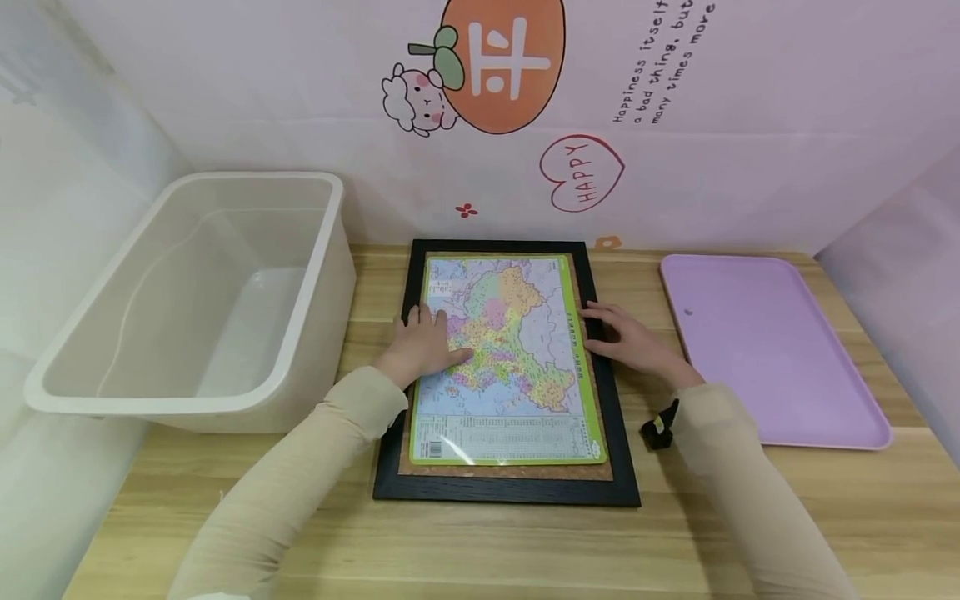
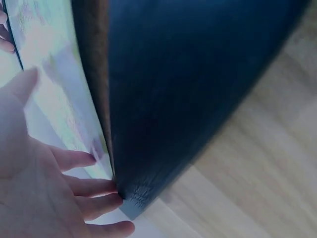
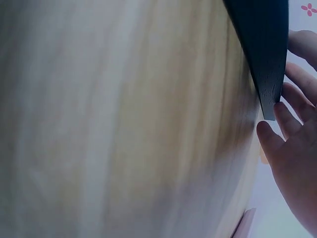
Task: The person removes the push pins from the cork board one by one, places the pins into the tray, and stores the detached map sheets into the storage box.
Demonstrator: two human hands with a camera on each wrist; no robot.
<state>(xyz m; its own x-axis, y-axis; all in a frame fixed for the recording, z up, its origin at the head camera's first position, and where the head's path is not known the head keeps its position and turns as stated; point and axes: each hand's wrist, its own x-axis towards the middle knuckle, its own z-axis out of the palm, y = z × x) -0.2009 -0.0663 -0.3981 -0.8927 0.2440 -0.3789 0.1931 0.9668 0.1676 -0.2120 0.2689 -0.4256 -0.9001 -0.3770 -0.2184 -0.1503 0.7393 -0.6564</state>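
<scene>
Your left hand [image 1: 420, 346] lies spread over the left side of the map [image 1: 502, 317], thumb out on top; if it pushes harder than your other hand, the map could slide crooked or bend at its edge; the map lies inside the black frame [image 1: 510, 490], on the cork [image 1: 525, 472]. Your right hand [image 1: 633, 340] has its fingers apart at the frame's right bar; I can't tell how hard they press; a lopsided push there might turn the whole frame.

For room, the white bin [image 1: 168, 406] stands on the left, with a strip of wood [image 1: 450, 550] between it and the frame; the wall [image 1: 390, 200] is just behind the far edge, so the near side gives you more room; the purple tray [image 1: 772, 350] lies on the right, past another strip; a small black thing [image 1: 658, 427] there might catch your sleeve [image 1: 712, 433].
</scene>
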